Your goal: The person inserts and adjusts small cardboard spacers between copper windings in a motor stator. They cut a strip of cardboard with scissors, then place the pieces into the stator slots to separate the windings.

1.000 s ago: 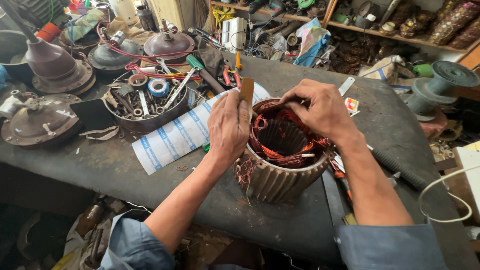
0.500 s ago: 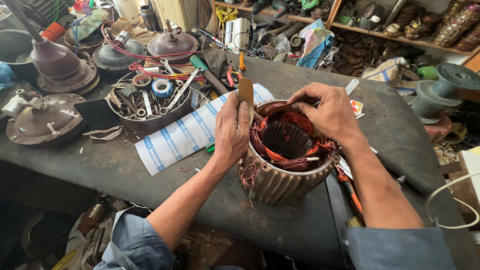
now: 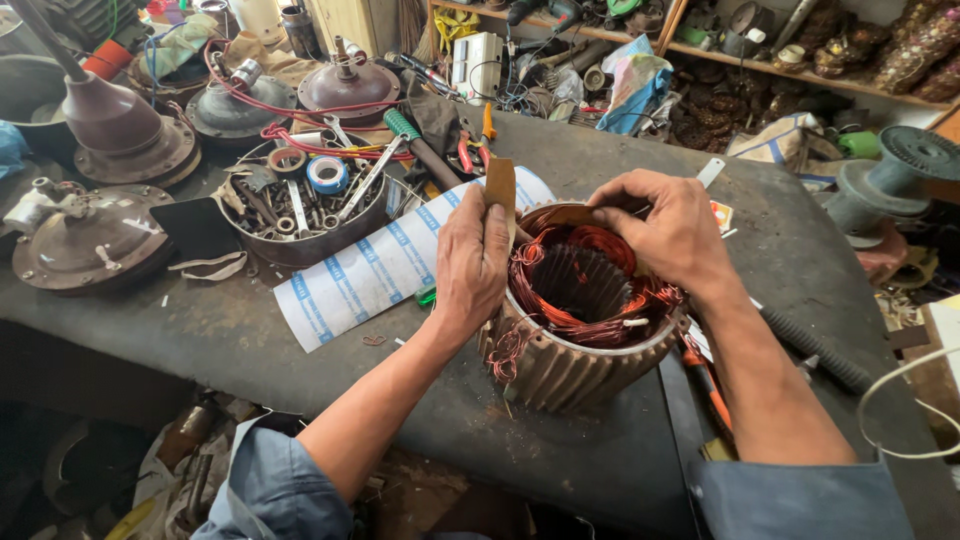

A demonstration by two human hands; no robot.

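Ribbed motor stator [image 3: 575,350] with copper windings, upright on dark workbench; brown paper strip [image 3: 500,190] at its rim

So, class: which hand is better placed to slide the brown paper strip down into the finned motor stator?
Left. The left hand already pinches the brown paper strip upright at the stator rim; the right hand is occupied on the copper windings.

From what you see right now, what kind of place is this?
Probably a motor repair workshop: the hands work on a motor body wound with copper wire, beside a bowl of tools and cluttered shelves.
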